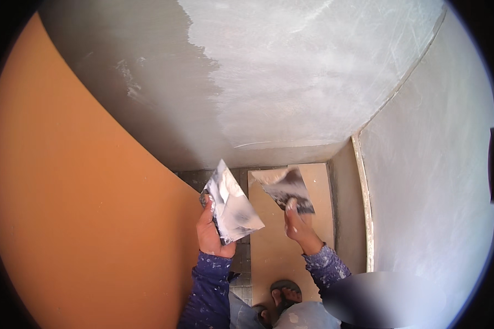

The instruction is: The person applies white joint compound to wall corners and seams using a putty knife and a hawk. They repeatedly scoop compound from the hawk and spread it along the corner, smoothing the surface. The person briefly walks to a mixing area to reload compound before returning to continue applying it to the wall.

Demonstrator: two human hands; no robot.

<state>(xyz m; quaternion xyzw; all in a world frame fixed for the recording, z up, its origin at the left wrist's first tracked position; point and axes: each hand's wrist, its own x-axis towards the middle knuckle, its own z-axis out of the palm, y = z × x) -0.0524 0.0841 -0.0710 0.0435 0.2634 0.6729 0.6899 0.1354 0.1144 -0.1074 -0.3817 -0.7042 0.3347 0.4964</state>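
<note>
My left hand (211, 237) is closed round the edge of a flat metal putty blade (240, 215), which carries a smear of white putty on its upper face. Lower and to the right, my right hand (295, 226) grips a second metal scraper blade (292, 186) by its near edge, thumb on top. That blade is tilted, with dark metal showing and pale putty along its far left side. The two blades are apart, both held in front of the wall (291, 82). White specks cover both blue sleeves.
Pale skim coat spreads over the wall's right part; darker bare plaster (121, 60) lies left. An orange panel (82, 197) stands close at left, a grey wall (433, 164) at right with a whitish strip (363, 203). Underfoot is a tan board (266, 257); my sandalled foot (285, 295) rests there.
</note>
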